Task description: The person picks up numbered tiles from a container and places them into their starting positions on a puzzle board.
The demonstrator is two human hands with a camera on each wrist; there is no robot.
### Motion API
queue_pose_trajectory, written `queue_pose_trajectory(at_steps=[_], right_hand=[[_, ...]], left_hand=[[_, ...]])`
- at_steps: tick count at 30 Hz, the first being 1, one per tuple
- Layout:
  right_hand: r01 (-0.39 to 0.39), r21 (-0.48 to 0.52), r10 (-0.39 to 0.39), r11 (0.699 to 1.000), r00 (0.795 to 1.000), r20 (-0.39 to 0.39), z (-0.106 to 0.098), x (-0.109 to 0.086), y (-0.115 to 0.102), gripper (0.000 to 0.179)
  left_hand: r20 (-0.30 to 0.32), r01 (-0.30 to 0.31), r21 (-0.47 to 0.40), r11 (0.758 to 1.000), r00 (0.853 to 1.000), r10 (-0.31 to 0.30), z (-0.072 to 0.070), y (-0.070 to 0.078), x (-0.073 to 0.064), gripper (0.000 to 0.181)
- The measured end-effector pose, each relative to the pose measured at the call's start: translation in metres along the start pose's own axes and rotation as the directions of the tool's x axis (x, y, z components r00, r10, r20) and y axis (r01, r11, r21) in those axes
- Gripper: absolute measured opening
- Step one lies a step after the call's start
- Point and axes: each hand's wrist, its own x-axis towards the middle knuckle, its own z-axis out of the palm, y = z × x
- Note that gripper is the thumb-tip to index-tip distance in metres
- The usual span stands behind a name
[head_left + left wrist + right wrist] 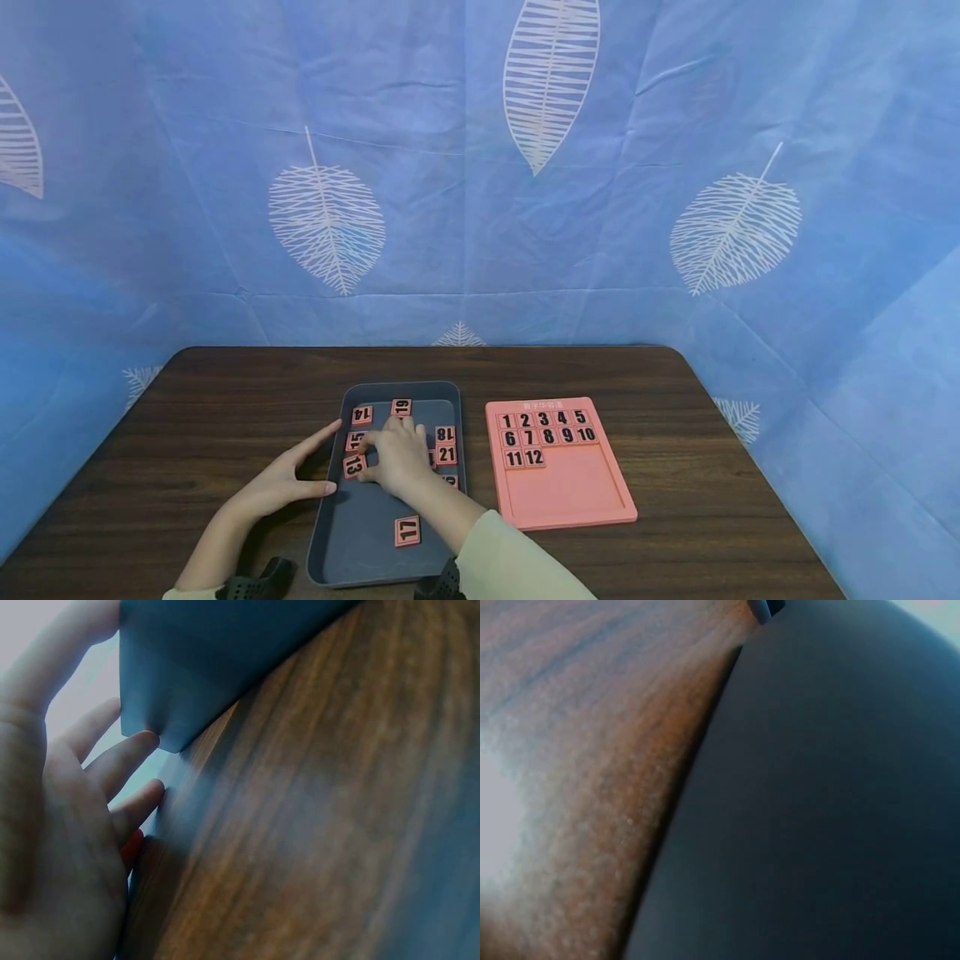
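A dark grey tray (375, 567) holds several pink number tiles with black digits. My right hand (405, 458) reaches into it, palm down, thumb and forefinger bent at the right side of the number 13 tile (354, 467); whether they pinch it I cannot tell. Just above lies the number 15 tile (355, 442), partly covered by the fingers. My left hand (277, 483) is spread at the tray's left side, its thumb and forefinger at the rim. In the left wrist view the left fingers (124, 761) are extended by the tray's outer wall (187, 682).
Right of the tray lies a pink number board (570, 492), with tiles 1 to 12 in order in its upper rows. Other tiles in the tray include the 14 tile (362, 415), 17 tile (407, 531) and 21 tile (446, 454). Everything stands on a dark wooden table (712, 500).
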Motion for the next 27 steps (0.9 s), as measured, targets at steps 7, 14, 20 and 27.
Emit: queue_pose_trajectory(at_steps=[7,14,20,27], right_hand=[[0.066,-0.020,-0.064,0.998,0.995,0.077,-0.004,0.001,0.003,0.029],[0.135,-0.031,-0.129,0.990,0.981,0.143,-0.007,0.002,0.007,0.025],[0.192,-0.005,-0.188,0.981,0.963,0.193,-0.009,-0.001,0.010,0.025],[0.232,0.018,-0.231,0.973,0.955,0.188,-0.028,-0.009,0.018,0.024]], left_hand=[[0.009,-0.003,0.007,1.000,1.000,0.003,0.000,0.002,0.000,0.083],[-0.007,-0.001,0.018,1.000,1.000,0.001,0.001,0.001,0.000,0.083],[-0.004,-0.013,-0.009,1.000,1.000,0.013,0.002,-0.001,0.000,0.083],[-0.004,-0.012,-0.002,1.000,1.000,0.012,0.001,0.000,0.000,0.083]])
